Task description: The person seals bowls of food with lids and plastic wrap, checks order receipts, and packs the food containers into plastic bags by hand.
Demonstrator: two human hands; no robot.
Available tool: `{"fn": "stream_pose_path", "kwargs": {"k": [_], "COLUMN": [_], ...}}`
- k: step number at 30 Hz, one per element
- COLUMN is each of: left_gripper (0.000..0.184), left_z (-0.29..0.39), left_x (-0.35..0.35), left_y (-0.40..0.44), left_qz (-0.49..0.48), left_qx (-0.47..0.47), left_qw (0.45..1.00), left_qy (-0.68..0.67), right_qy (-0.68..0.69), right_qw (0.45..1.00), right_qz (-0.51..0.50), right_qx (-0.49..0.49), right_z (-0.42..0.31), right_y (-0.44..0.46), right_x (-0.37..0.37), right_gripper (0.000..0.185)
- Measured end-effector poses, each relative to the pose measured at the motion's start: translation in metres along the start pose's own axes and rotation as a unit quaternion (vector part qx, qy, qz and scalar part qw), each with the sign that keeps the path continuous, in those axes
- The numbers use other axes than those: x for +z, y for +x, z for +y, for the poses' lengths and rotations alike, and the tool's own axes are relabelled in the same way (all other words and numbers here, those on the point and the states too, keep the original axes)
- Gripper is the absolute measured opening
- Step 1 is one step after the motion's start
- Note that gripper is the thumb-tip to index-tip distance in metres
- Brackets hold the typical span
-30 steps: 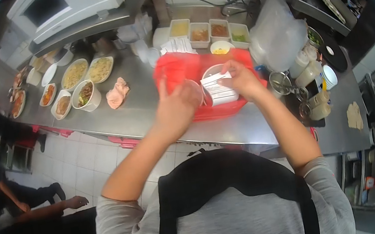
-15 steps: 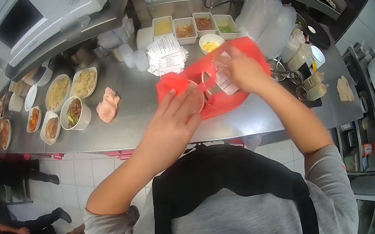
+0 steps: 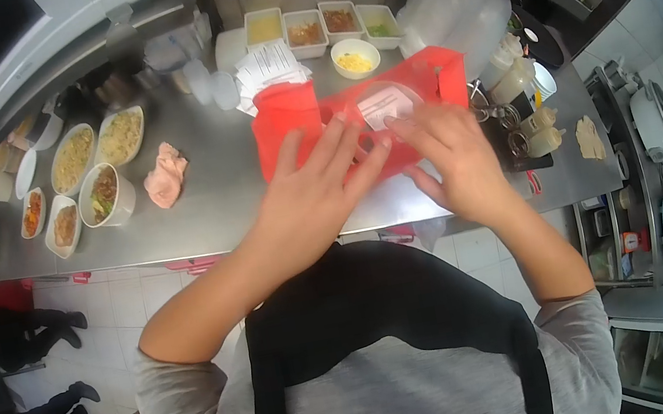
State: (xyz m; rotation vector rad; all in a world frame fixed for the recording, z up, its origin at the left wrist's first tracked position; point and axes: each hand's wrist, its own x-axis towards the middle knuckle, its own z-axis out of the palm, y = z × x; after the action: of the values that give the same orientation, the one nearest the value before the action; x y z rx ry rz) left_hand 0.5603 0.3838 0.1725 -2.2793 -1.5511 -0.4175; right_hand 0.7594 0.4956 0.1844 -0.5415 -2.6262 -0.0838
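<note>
A red plastic bag (image 3: 285, 118) lies across the steel counter in front of me. Through its thin film show a round lid and a white printed slip (image 3: 387, 107). My left hand (image 3: 313, 192) rests on the bag's left and middle part, fingers stretched and spread. On the right side, my right hand (image 3: 455, 154) reaches over the bag with fingers extended near the slip and the thumb apart. Neither hand is closed around anything. Behind the bag are a bowl of chopped yellow food (image 3: 356, 57) and a pile of printed receipts (image 3: 267, 70).
White tubs of ingredients (image 3: 305, 32) line the back. To the left are a crumpled pink cloth (image 3: 165, 176), a bowl of meat and greens (image 3: 106, 196) and several food dishes. Clear plastic bags (image 3: 450, 0) and squeeze bottles (image 3: 546, 140) stand right. Other people are at lower left.
My right hand has come down and toward me from the bag's upper edge. My left hand's fingers have spread further over the bag. The bag's left part now stands up higher. The view has shifted slightly.
</note>
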Motion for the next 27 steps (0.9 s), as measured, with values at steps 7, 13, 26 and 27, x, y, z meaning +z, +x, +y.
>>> {"fn": "stream_pose_path", "kwargs": {"k": [7, 13, 26, 27], "left_gripper": [0.03, 0.029, 0.04, 0.041], "left_z": [0.003, 0.005, -0.027, -0.033], "left_x": [0.024, 0.023, 0.01, 0.013], "left_y": [-0.008, -0.011, 0.005, 0.007], "left_qz": [-0.014, -0.014, 0.168, 0.167], "left_qx": [0.048, 0.035, -0.277, -0.338], "left_qw": [0.999, 0.998, 0.939, 0.906], "left_qy": [-0.022, -0.048, -0.118, -0.194], "right_qy": [0.058, 0.049, 0.053, 0.162], "right_qw": [0.988, 0.982, 0.98, 0.964], "right_qz": [-0.041, -0.062, 0.104, 0.051], "right_qx": [0.135, 0.172, 0.159, 0.207], "right_z": [0.009, 0.009, 0.033, 0.04], "right_y": [-0.017, -0.013, 0.03, 0.034], "right_x": [0.009, 0.003, 0.005, 0.019], "right_gripper": [0.016, 0.015, 0.063, 0.066]}}
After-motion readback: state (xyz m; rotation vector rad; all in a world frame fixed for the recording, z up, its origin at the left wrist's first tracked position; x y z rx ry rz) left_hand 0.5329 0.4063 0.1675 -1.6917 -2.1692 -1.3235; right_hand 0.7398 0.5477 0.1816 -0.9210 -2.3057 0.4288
